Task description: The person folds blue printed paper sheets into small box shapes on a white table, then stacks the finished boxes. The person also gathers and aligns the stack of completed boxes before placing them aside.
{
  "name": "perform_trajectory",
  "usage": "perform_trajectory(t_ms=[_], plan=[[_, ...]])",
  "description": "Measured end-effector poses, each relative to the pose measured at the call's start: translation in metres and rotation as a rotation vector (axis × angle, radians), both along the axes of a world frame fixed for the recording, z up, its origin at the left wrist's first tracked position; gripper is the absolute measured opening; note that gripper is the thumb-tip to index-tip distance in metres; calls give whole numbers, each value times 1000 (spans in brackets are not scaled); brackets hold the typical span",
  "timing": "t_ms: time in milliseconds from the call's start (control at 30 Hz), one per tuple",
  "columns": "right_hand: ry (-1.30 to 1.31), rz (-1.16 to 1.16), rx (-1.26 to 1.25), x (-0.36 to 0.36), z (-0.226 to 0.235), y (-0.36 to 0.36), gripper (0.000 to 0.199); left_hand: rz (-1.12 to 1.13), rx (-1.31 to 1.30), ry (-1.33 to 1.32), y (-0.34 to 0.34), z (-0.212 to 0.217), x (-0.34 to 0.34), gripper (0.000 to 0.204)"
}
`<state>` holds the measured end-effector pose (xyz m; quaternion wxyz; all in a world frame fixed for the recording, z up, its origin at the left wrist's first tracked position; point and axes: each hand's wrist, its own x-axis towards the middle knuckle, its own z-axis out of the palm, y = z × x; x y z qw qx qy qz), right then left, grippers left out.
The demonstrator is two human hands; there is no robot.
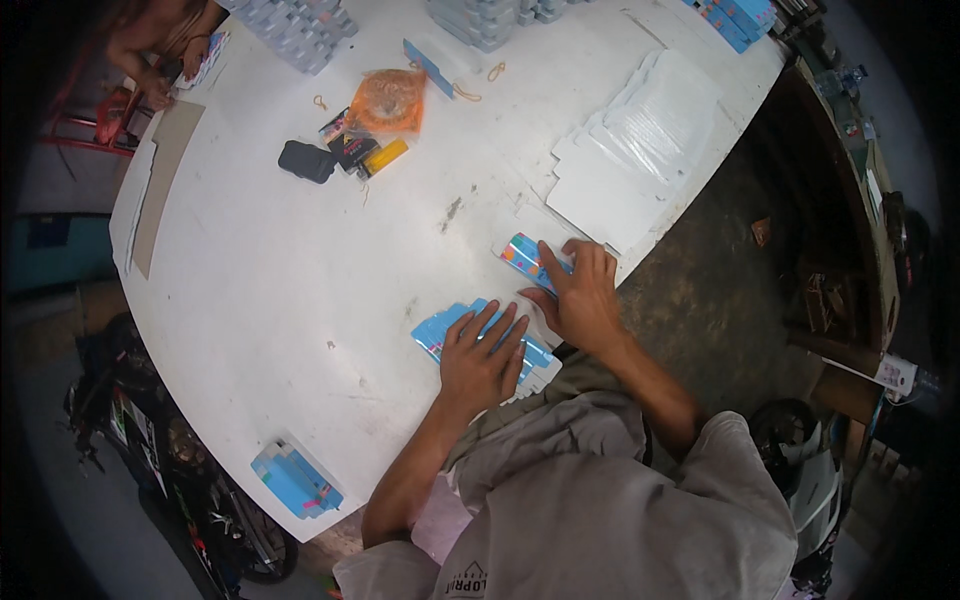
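My left hand (482, 352) lies flat, fingers spread, on a flat blue printed carton blank (447, 323) at the near edge of the white table (300, 290). My right hand (582, 292) rests just to the right of it, fingers pressing on a small folded blue carton (523, 254) with coloured marks. A few white blanks stick out under the blue one by my body.
A stack of white flat carton blanks (628, 160) lies at the right of the table. An orange bag (388, 98), a black pouch (306, 161) and small packets sit mid-table. Another blue carton pile (295, 481) is at the near left edge. A second person's hands (165, 60) work at the far left.
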<state>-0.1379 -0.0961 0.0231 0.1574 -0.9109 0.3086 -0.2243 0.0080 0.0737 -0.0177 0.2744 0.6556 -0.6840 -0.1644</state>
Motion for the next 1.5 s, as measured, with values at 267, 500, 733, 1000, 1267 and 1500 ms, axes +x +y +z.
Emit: perform_trajectory(t_ms=[267, 500, 733, 1000, 1267, 1500], plan=[[23, -99, 252, -12, -22, 22, 27, -60, 135, -237, -18, 30, 1, 69], [11, -1, 125, -15, -3, -11, 46, -39, 14, -26, -10, 8, 3, 71], [188, 41, 744, -6, 8, 38, 43, -11, 124, -364, -19, 32, -9, 63], [-61, -149, 34, -21, -30, -51, 50, -64, 144, -98, -31, 35, 7, 65], [-60, -48, 496, -7, 1, 19, 38, -2, 76, -183, -25, 22, 0, 62], [82, -376, -289, 9, -3, -27, 50, -83, 98, -110, -31, 31, 8, 68]])
